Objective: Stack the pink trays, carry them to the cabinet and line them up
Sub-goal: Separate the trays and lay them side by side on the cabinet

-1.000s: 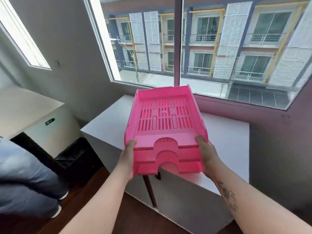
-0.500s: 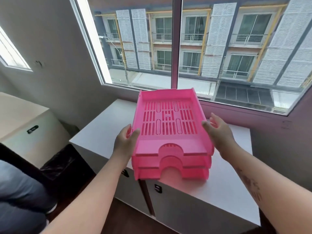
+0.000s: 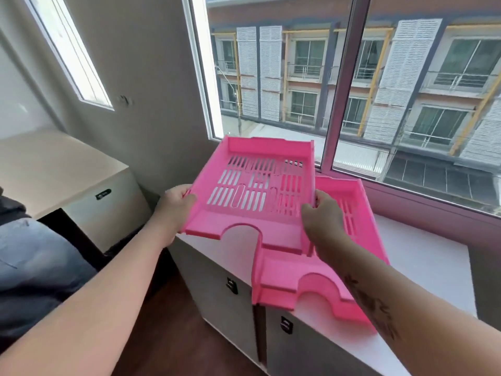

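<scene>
Head view: left hand (image 3: 176, 203) and right hand (image 3: 322, 213) grasp side walls of top tray (image 3: 254, 191), lifted over cabinet (image 3: 423, 256); remaining stack (image 3: 352, 213) rests beneath. Thin slotted plastic: likely light, stiff, slick; side rims best hold.

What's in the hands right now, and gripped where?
The top pink tray, lifted off the trays left on the white cabinet. Left hand grips its left side wall, right hand its right side wall.

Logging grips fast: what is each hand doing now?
Left hand: closed on the lifted pink tray, left edge.
Right hand: closed on its right edge.
</scene>
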The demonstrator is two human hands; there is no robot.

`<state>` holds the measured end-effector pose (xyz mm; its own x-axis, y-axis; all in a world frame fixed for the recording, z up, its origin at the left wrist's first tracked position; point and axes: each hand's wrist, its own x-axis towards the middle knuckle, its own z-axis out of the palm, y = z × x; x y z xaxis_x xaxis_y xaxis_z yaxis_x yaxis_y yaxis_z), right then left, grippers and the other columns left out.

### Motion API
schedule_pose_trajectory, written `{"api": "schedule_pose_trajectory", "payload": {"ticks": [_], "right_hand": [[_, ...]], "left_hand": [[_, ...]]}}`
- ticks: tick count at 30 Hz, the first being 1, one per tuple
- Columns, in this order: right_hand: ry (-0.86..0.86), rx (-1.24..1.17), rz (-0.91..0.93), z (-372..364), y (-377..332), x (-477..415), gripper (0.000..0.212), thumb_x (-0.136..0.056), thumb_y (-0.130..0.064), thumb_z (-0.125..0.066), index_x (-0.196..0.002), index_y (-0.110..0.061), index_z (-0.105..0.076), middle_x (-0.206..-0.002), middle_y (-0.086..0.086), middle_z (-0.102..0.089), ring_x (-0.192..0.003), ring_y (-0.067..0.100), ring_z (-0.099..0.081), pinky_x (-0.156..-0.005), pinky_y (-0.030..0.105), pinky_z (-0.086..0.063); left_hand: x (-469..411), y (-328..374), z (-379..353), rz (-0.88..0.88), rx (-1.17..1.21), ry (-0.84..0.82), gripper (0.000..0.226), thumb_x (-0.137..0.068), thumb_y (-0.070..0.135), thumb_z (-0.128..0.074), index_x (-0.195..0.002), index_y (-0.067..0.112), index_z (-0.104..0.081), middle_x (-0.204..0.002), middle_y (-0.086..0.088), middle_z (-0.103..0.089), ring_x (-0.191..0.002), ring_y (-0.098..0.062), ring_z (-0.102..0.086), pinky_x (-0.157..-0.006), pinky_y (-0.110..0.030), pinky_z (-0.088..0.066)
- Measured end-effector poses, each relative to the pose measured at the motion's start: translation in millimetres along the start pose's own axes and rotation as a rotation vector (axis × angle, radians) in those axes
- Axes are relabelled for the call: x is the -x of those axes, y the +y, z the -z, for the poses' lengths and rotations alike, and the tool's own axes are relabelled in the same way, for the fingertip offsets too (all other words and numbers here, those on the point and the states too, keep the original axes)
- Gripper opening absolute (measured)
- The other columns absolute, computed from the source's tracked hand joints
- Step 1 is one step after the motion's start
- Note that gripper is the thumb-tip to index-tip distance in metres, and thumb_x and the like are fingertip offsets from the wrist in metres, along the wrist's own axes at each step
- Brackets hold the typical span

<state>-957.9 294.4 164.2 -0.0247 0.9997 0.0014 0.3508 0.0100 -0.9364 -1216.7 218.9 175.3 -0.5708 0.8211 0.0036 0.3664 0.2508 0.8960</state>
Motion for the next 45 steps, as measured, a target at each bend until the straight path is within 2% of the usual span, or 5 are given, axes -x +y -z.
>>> {"api": "schedule_pose_trajectory", "payload": {"ticks": [6, 23, 32, 37, 45], "right_hand": [[-0.021, -0.052, -0.043, -126, -13, -25, 0.043, -0.092, -0.009, -0.04, -0.134, -0.012, -0.049, -0.105, 0.012, -0.064, -0.063, 0.015, -0.047, -0.057, 0.033, -0.043], [0.209, 0.096, -0.308, -284, 22, -58, 0.041, -0.093, -0.006, -0.039, -0.131, -0.018, -0.051, -0.092, -0.001, -0.065, -0.076, 0.022, -0.064, -0.07, 0.046, -0.057], [0.275, 0.042, -0.248, -254, -11, -86, 0.052, -0.091, -0.028, -0.057, -0.139, -0.014, -0.044, -0.139, 0.002, -0.051, -0.125, 0.02, -0.05, -0.103, 0.043, -0.045], [0.379, -0.004, -0.115, -197, -49, -104, 0.02, -0.091, -0.024, -0.057, -0.11, -0.016, -0.06, -0.097, -0.005, -0.06, -0.091, 0.014, -0.058, -0.07, 0.026, -0.045], [0.43, 0.4, -0.03, -45, -10, -82, 0.019, -0.093, -0.02, -0.053, -0.1, -0.009, -0.067, -0.092, 0.004, -0.067, -0.079, 0.02, -0.061, -0.067, 0.03, -0.048]], "left_hand": [[-83, -46, 62, -0.011, -0.058, 0.018, 0.027, -0.097, 0.012, -0.042, -0.109, 0.022, -0.064, -0.082, 0.003, -0.065, -0.068, -0.01, -0.059, -0.052, -0.024, -0.042], [-261, -164, 62, 0.11, 0.0, -0.29, 0.032, -0.097, 0.014, -0.047, -0.12, 0.027, -0.065, -0.103, 0.007, -0.071, -0.099, -0.021, -0.067, -0.086, -0.038, -0.054], [-286, -112, 69, 0.05, 0.035, -0.227, 0.044, -0.088, 0.021, -0.064, -0.13, 0.008, -0.056, -0.116, -0.003, -0.063, -0.107, -0.017, -0.061, -0.092, -0.026, -0.044], [-271, -51, 37, -0.097, 0.12, -0.245, 0.036, -0.081, 0.029, -0.065, -0.114, 0.016, -0.061, -0.106, -0.009, -0.067, -0.099, -0.024, -0.065, -0.095, -0.045, -0.052], [-134, -16, -86, -0.111, 0.048, -0.473, 0.041, -0.085, 0.032, -0.062, -0.122, 0.013, -0.059, -0.119, -0.006, -0.066, -0.106, -0.019, -0.062, -0.099, -0.039, -0.048]]}}
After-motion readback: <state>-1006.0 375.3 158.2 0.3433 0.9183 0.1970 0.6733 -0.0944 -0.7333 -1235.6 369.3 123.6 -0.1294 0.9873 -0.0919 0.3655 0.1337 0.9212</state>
